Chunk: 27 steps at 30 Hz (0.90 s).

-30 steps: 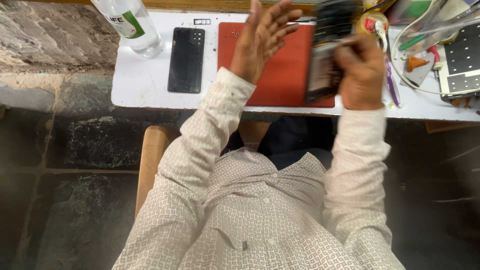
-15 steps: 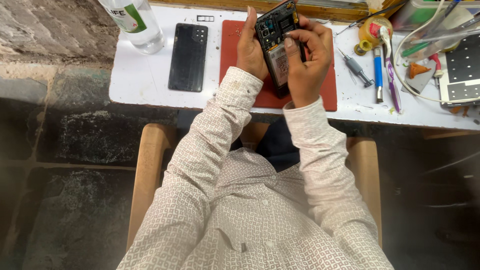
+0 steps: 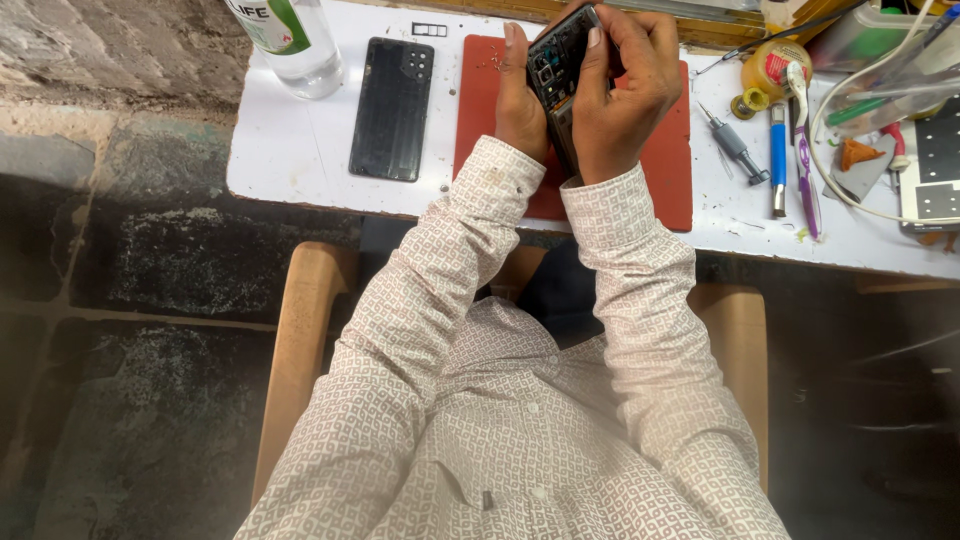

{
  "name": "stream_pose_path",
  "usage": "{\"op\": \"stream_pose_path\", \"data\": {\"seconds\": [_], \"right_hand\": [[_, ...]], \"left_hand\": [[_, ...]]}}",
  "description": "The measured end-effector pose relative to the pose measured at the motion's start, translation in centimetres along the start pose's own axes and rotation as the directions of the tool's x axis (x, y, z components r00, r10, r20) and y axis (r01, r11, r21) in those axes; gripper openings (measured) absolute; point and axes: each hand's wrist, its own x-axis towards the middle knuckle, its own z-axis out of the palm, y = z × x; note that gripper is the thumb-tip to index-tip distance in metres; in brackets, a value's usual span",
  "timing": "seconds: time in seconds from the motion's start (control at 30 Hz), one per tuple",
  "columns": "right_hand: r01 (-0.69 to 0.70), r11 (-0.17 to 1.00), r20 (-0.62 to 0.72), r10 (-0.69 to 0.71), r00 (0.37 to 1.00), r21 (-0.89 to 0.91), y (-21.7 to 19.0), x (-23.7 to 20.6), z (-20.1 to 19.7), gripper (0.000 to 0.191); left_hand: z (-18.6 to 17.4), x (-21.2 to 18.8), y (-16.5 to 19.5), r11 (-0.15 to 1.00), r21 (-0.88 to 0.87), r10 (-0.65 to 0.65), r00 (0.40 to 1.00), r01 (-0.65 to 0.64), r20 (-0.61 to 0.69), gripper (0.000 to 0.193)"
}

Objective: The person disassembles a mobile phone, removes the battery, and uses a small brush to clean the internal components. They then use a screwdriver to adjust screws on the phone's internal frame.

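An opened phone (image 3: 556,62) with its back removed and its inner parts showing is held upright between both hands above a red work mat (image 3: 668,170). My left hand (image 3: 520,100) grips its left side. Around its right side and top, my right hand (image 3: 625,85) wraps with the thumb pressed on the exposed parts. The detached black back cover (image 3: 392,108) lies flat on the white table (image 3: 290,160) to the left of the mat.
A clear plastic bottle (image 3: 290,40) stands at the table's far left. Right of the mat lie a screwdriver (image 3: 733,145), a blue tool (image 3: 778,155), a purple-handled tool (image 3: 805,170), a yellow tape roll (image 3: 772,65) and a white cable (image 3: 850,190). I sit on a wooden chair (image 3: 300,340).
Both hands have come together on the phone. A second ago my left hand was open and raised while the right held the phone alone; now both grip it nearer the mat.
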Motion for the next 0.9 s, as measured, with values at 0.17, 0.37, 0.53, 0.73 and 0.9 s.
{"op": "stream_pose_path", "data": {"seconds": [0.17,0.37,0.53,0.73,0.9], "right_hand": [[0.058,0.997,-0.03,-0.06,0.998,-0.046,-0.2,-0.2,0.3,0.011],[0.095,0.995,0.005,-0.095,0.995,0.023,-0.7,-0.7,0.1,0.011],[0.115,0.993,0.009,-0.115,0.993,-0.011,-0.5,-0.4,0.3,0.01],[0.133,0.988,-0.013,-0.134,0.991,-0.075,-0.3,-0.2,0.7,0.01],[0.197,0.978,0.045,-0.195,0.98,-0.062,-0.3,-0.4,0.2,0.009]], "left_hand": [[0.8,-0.3,0.3,0.999,0.024,0.021,1.0,-0.021,-0.003,0.064],[1.6,-0.6,1.0,0.997,0.043,0.06,0.998,-0.059,0.0,0.064],[1.6,-0.8,0.8,0.997,-0.011,0.072,0.997,-0.072,0.039,0.062],[0.2,0.1,-0.1,0.999,-0.038,0.035,0.997,-0.037,-0.072,0.064],[-0.2,0.2,-0.4,0.994,-0.078,0.067,0.996,-0.072,-0.054,0.059]]}}
